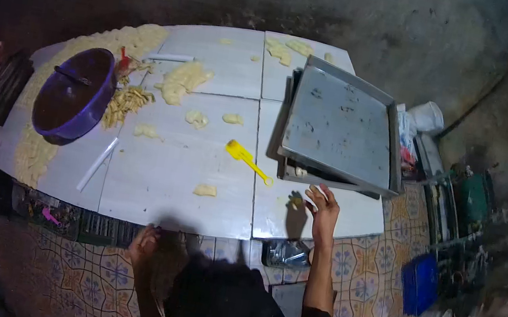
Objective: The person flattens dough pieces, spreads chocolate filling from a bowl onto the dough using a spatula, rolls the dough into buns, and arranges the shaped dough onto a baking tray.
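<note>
My right hand (325, 205) is over the table's front right part, just in front of a metal baking tray (343, 126), its thumb and fingers apart and nothing seen in them. Whether the fingertips touch the tray's near rim is unclear. That tray rests on another tray (305, 175). My left hand (146, 241) hangs by the front table edge, fingers loosely bent and apart, holding nothing visible. Between the hands lies a small flat dough piece (205, 190). Behind it is a yellow plastic tool (248, 161) with a ringed handle. A larger dough lump (185, 82) sits farther back.
A purple basin (106, 97) stands at the left amid many dough pieces (33, 152). White rods (97, 164) lie on the tiled white table (159, 200). Gas cylinder (475, 199) and blue container (419, 285) are at the right. A black crate (283, 255) sits below the front edge.
</note>
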Demonstrator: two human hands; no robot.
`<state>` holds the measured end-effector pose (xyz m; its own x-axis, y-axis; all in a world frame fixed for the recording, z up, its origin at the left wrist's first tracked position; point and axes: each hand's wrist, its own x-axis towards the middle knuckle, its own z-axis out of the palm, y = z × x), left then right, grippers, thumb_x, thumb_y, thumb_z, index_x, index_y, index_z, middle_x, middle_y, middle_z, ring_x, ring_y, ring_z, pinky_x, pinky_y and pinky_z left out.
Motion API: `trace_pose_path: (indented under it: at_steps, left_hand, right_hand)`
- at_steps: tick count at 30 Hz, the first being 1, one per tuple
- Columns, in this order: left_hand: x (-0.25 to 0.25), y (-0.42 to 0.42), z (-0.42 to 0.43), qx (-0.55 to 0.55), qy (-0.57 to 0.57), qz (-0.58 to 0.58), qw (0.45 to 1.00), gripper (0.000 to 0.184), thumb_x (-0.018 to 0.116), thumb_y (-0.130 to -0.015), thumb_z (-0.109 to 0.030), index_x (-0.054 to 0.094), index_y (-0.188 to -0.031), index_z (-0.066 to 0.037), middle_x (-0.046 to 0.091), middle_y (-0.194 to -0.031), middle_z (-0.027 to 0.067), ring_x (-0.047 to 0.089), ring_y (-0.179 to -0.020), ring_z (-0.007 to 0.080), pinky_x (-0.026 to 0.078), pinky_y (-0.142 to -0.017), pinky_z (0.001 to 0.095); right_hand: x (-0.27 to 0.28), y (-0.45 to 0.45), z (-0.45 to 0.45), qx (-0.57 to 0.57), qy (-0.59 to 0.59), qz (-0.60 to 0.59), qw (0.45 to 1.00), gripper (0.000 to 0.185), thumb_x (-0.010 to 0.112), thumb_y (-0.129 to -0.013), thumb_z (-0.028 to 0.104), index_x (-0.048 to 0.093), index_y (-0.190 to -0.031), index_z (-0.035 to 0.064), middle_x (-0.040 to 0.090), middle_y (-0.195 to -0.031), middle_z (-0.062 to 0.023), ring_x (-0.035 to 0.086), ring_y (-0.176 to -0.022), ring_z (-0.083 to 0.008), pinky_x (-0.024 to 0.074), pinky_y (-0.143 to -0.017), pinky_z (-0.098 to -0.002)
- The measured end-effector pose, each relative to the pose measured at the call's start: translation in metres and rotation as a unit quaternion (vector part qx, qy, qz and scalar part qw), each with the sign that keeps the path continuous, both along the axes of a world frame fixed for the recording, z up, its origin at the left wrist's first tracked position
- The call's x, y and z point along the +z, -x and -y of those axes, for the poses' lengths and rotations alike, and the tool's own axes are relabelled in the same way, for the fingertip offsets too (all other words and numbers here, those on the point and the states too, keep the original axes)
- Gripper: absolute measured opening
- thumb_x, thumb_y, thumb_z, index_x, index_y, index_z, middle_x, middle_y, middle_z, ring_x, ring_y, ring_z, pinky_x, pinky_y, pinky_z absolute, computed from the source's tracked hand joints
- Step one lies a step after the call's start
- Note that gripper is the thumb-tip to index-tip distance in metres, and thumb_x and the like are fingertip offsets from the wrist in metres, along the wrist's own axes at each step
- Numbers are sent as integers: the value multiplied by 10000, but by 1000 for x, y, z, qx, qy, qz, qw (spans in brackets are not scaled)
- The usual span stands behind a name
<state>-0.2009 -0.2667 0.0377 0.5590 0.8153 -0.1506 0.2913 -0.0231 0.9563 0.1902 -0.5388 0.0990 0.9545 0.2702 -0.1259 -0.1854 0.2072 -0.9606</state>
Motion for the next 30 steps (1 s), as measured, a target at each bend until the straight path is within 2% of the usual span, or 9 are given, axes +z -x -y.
trace_pose_path:
  at_steps: [2, 5, 9, 13, 19, 22, 24, 25, 30]
  left_hand:
    - [-33, 5, -28, -13, 39, 259, 965, 401, 574, -1034, -75, 505, -1385, 107, 675, -1091, 163, 640, -1027, 195, 522, -929, 333]
    - [-40, -14, -50, 48, -48, 324, 944, 285, 538, -1049, -45, 544, -1274, 130, 642, -1000, 152, 616, -908, 192, 533, -916, 372]
    - [-45, -39, -87, 92, -73, 334, 935, 256, 519, -1039, -10, 557, -1237, 147, 644, -981, 152, 614, -888, 192, 536, -900, 374]
    - [-32, -40, -112, 171, -126, 247, 946, 224, 550, -1017, -6, 615, -1189, 122, 680, -1021, 159, 646, -927, 198, 528, -906, 344]
    - [-21, 6, -148, 330, -222, 112, 911, 264, 576, -999, -141, 678, -1127, 65, 719, -987, 166, 691, -905, 229, 547, -862, 348]
    - [-43, 33, -173, 341, -327, 24, 881, 331, 586, -1025, -257, 676, -1148, 36, 732, -1042, 176, 714, -907, 255, 576, -806, 360]
    - [-47, 28, -183, 374, -124, 81, 915, 265, 508, -989, -128, 669, -1113, 42, 691, -1085, 141, 637, -990, 254, 497, -941, 367]
    - [-109, 45, -208, 307, -302, 49, 901, 254, 519, -1021, -166, 666, -1081, 32, 687, -1067, 149, 646, -1007, 281, 501, -933, 395]
    - [-74, 8, -189, 263, -341, -75, 900, 248, 538, -1036, -182, 661, -1084, 28, 674, -1052, 201, 640, -1004, 366, 496, -911, 451]
  right_hand:
    - [-46, 20, 27, 7, 255, 233, 938, 407, 542, -991, 54, 539, -1380, -67, 671, -1280, -211, 671, -1161, -318, 551, -958, -395]
    - [-65, 53, 18, 53, 400, 381, 832, 482, 499, -905, -46, 522, -1384, -94, 590, -1331, -327, 549, -1272, -498, 410, -1132, -491]
    - [-110, 56, -4, 102, 564, 415, 707, 605, 513, -976, 158, 350, -1475, -141, 399, -1523, -336, 351, -1439, -496, 295, -1193, -532]
    - [-117, 56, -16, 85, 569, 430, 695, 606, 520, -976, 172, 360, -1467, -145, 410, -1506, -349, 364, -1430, -491, 298, -1189, -533]
    - [-58, 109, -60, 221, 293, 313, 876, 267, 576, -951, 53, 707, -1167, -34, 695, -1176, -268, 622, -1242, -391, 413, -1146, -473]
    - [-33, 147, -170, 448, 236, 405, 761, 461, 593, -970, 148, 556, -1391, -38, 535, -1453, -255, 414, -1441, -406, 376, -1182, -467]
    - [-70, 163, -258, 472, 312, 452, 690, 638, 494, -1044, 344, 369, -1489, -98, 359, -1562, -306, 294, -1486, -457, 252, -1229, -516]
    - [-85, 166, -298, 431, 374, 479, 668, 653, 438, -1057, 379, 354, -1500, -93, 305, -1596, -299, 245, -1513, -435, 227, -1226, -549]
    - [-82, 205, -348, 488, 372, 584, 531, 673, 361, -1061, 446, 308, -1568, 6, 209, -1662, -229, 175, -1558, -346, 157, -1255, -512]
